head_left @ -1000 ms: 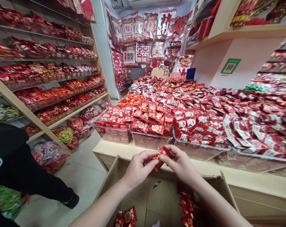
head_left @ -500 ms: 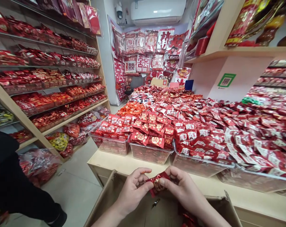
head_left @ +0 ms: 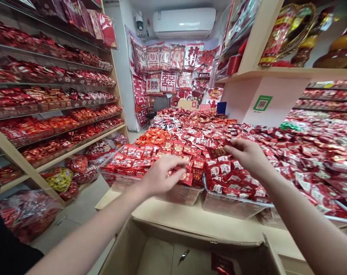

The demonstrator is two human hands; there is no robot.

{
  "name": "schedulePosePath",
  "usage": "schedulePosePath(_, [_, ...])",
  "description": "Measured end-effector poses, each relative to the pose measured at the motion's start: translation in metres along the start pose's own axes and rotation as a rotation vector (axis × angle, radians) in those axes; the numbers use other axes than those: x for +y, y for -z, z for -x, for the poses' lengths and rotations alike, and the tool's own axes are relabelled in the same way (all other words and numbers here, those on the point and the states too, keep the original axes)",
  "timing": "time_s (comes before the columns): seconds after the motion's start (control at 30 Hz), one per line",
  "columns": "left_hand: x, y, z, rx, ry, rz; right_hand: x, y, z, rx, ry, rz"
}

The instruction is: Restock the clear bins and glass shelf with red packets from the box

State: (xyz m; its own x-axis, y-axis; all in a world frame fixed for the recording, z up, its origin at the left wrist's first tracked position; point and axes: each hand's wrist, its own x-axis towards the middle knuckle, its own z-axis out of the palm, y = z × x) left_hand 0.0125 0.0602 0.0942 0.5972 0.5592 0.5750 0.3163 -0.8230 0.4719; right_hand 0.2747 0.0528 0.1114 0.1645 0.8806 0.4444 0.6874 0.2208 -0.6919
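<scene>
The right hand (head_left: 249, 158) was nearly closed, its thumb and fingers pinching a red packet (head_left: 218, 152) by one end above the piled packets, near the left part of the right bin (head_left: 233, 206). The left hand (head_left: 162, 173) was half open, thumb apart from loosely curved fingers, over the near part of the middle bin (head_left: 180, 194). It seemed to hold nothing; whether its fingertips touched the packets below could not be told.

The middle bin was heaped above its rim, as were the left bin (head_left: 120, 183) and the right bin, all three standing along the near edge of the desk (head_left: 162, 212). Judging by those heaps, most of the filling looked done there. The held packet was not yet laid down.

At the near side of the desk stood an open carton (head_left: 162, 233). A few dark red packets (head_left: 221, 264) lay at its right, partly in shadow, so little seemed left inside, though its near part was out of view. A small shiny scrap (head_left: 183, 257) lay to their left.
</scene>
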Motion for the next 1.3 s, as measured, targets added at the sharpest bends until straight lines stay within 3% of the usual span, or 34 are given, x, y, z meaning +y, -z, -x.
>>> schedulePosePath(0.13, [-0.021, -0.015, -0.085, -0.273, -0.050, -0.288, 0.016, -0.009, -0.041, 0.007, 0.005, 0.131])
schedulePosePath(0.23, [-0.034, -0.039, -0.121, -0.457, 0.018, -0.468, 0.021, -0.015, -0.061, 0.032, 0.016, 0.163])
schedulePosePath(0.37, [-0.043, -0.057, -0.137, -0.539, 0.075, -0.535, 0.030, -0.018, -0.081, 0.068, 0.013, 0.195])
schedulePosePath(0.6, [-0.050, -0.063, -0.137, -0.623, 0.100, -0.554, 0.042, -0.025, -0.102, 0.044, -0.014, 0.188])
schedulePosePath(0.8, [-0.056, -0.070, -0.137, -0.610, 0.115, -0.508, 0.036, -0.037, -0.107, -0.018, 0.000, 0.159])
schedulePosePath(0.97, [-0.058, -0.069, -0.138, -0.531, 0.098, -0.417, 0.037, -0.041, -0.107, -0.025, 0.004, 0.091])
schedulePosePath(1.03, [-0.057, -0.064, -0.139, -0.436, 0.104, -0.381, 0.038, -0.038, -0.107, -0.028, 0.003, 0.046])
schedulePosePath(1.17, [-0.054, -0.050, -0.147, -0.135, 0.164, -0.336, 0.028, -0.029, -0.104, -0.071, 0.004, -0.084])
schedulePosePath(1.3, [-0.053, -0.044, -0.158, -0.069, 0.225, 0.094, 0.010, -0.027, -0.099, -0.124, -0.007, -0.252])
